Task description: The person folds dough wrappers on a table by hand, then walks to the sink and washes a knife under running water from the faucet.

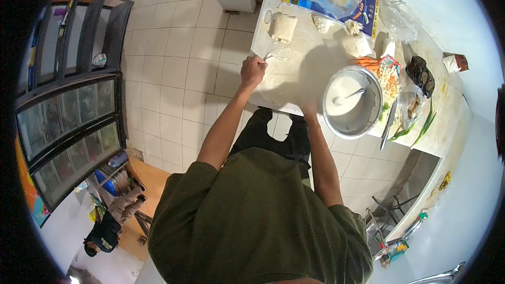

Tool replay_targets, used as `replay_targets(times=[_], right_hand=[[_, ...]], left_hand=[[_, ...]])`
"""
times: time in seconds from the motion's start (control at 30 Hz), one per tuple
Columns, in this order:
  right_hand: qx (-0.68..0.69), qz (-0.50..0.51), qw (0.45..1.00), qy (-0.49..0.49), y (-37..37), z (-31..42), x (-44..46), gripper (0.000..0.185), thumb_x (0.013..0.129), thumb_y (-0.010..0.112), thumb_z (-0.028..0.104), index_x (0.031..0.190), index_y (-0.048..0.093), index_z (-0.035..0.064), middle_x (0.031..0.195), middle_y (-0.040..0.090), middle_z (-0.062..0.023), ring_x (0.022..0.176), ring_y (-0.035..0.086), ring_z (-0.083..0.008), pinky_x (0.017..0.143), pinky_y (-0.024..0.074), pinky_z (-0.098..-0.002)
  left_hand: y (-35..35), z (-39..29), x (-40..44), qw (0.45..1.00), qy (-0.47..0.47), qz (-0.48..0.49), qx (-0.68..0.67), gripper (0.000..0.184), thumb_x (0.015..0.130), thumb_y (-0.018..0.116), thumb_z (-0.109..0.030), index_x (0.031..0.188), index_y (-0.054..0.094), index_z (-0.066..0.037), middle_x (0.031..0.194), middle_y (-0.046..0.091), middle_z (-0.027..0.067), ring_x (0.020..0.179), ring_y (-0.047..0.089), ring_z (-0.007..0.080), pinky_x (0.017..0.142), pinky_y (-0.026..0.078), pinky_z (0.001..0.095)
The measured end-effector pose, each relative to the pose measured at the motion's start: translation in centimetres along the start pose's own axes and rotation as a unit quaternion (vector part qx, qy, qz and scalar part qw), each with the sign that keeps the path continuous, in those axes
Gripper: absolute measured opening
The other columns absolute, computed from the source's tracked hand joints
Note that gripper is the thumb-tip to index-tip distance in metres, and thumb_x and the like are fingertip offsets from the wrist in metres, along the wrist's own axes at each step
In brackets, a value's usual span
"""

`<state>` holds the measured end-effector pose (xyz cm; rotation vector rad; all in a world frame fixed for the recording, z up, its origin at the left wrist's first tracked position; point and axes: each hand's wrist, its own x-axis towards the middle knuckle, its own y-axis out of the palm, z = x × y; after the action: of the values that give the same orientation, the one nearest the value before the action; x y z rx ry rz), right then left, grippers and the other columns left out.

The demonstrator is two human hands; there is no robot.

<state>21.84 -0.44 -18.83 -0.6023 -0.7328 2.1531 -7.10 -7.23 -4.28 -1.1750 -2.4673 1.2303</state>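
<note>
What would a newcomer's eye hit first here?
Probably the big metal bowl of white mixture at the table's near edge, just right of the blurred right hand. Next, the bright orange carrots and shredded vegetables beyond and beside it, with a knife lying near the bowl's right side. Then the broad dark green shirt filling the lower middle of the view.

Slanted letters [359, 4] are running over a blue sheet [371, 18], white letters [107, 235] are showing on a person's dark shirt [102, 239], all looking too blurry to read
</note>
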Motion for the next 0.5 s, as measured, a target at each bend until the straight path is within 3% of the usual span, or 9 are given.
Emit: replay_targets(times=[0.03, 0.13, 0.27, 0.3, 0.37, 0.4, 0.47, 0.5], right_hand=[[0.068, -0.014, 0.996, 0.059, -0.5, 1.3, 0.0, 0.024, 0.089, 0.059, 0.020, 0.097, 0.052, -0.0013, 0.088, 0.061, -0.0225, 0.087, 0.061, -0.0423, 0.080, 0.0465, -0.0483], [0.080, -0.023, 0.989, 0.124, -2.3, 5.0, -0.1, 0.030, 0.088, 0.061, 0.020, 0.105, 0.051, -0.0032, 0.095, 0.060, -0.0254, 0.094, 0.058, -0.0450, 0.086, 0.0444, -0.0491], [-0.122, -0.064, 0.990, 0.003, -4.7, 10.7, 1.1, 0.040, 0.089, 0.059, 0.019, 0.119, 0.047, -0.0041, 0.111, 0.055, -0.0283, 0.103, 0.054, -0.0455, 0.089, 0.0441, -0.0491], [-0.136, -0.003, 0.990, 0.030, -6.5, 14.5, 1.5, 0.054, 0.093, 0.056, 0.022, 0.137, 0.038, -0.0042, 0.136, 0.042, -0.0315, 0.122, 0.046, -0.0469, 0.098, 0.0415, -0.0500], [-0.217, -0.005, 0.974, -0.067, -6.1, 15.4, 2.1, 0.062, 0.096, 0.052, 0.027, 0.145, 0.029, -0.0019, 0.147, 0.028, -0.0312, 0.133, 0.033, -0.0474, 0.107, 0.0340, -0.0512], [-0.254, -0.006, 0.960, -0.120, -5.8, 16.0, 2.6, 0.065, 0.097, 0.050, 0.030, 0.149, 0.024, -0.0008, 0.153, 0.020, -0.0310, 0.139, 0.027, -0.0476, 0.111, 0.0302, -0.0518], [-0.146, 0.146, 0.978, -0.012, -6.6, 17.5, 3.1, 0.070, 0.100, 0.042, 0.041, 0.154, 0.016, 0.0038, 0.158, 0.006, -0.0302, 0.145, 0.010, -0.0479, 0.119, 0.0093, -0.0537], [-0.237, 0.131, 0.961, -0.055, -5.5, 16.2, 3.0, 0.071, 0.099, 0.046, 0.039, 0.154, 0.017, 0.0042, 0.157, 0.007, -0.0319, 0.145, 0.008, -0.0493, 0.117, 0.0082, -0.0571]], left_hand=[[0.0, 0.5, 0.1, 1.000, 0.008, 0.008, -0.019, 0.023, 0.080, 0.075, -0.022, 0.095, 0.062, -0.010, 0.101, 0.059, 0.0123, 0.099, 0.056, 0.0338, 0.086, 0.047, 0.0464], [-0.9, -0.1, -0.3, 0.997, 0.076, 0.000, 0.015, 0.030, 0.082, 0.072, -0.023, 0.106, 0.061, -0.008, 0.108, 0.058, 0.0146, 0.104, 0.055, 0.0350, 0.090, 0.046, 0.0475], [-1.5, -2.3, -2.6, 0.954, 0.263, -0.024, 0.140, 0.047, 0.088, 0.065, -0.025, 0.127, 0.054, -0.002, 0.128, 0.053, 0.0227, 0.124, 0.048, 0.0396, 0.104, 0.038, 0.0517], [-1.2, -2.6, -3.1, 0.944, 0.299, -0.006, 0.140, 0.050, 0.089, 0.063, -0.026, 0.130, 0.052, -0.001, 0.134, 0.049, 0.0240, 0.129, 0.043, 0.0400, 0.107, 0.034, 0.0533], [-0.2, -2.6, -3.7, 0.919, 0.367, 0.025, 0.143, 0.055, 0.090, 0.060, -0.028, 0.136, 0.048, 0.002, 0.144, 0.041, 0.0268, 0.140, 0.033, 0.0409, 0.113, 0.026, 0.0564], [2.2, -0.5, -3.5, 0.907, 0.361, 0.082, 0.203, 0.069, 0.094, 0.053, -0.042, 0.148, 0.035, -0.002, 0.154, 0.028, 0.0246, 0.145, 0.021, 0.0413, 0.118, 0.012, 0.0557], [2.9, -0.5, -3.4, 0.912, 0.318, 0.121, 0.227, 0.078, 0.092, 0.047, -0.057, 0.146, 0.038, -0.001, 0.153, 0.030, 0.0252, 0.145, 0.022, 0.0414, 0.117, 0.013, 0.0574], [3.1, 0.2, -3.3, 0.927, 0.313, 0.120, 0.167, 0.077, 0.092, 0.047, -0.057, 0.144, 0.040, -0.001, 0.153, 0.031, 0.0246, 0.145, 0.021, 0.0404, 0.117, 0.013, 0.0573]])
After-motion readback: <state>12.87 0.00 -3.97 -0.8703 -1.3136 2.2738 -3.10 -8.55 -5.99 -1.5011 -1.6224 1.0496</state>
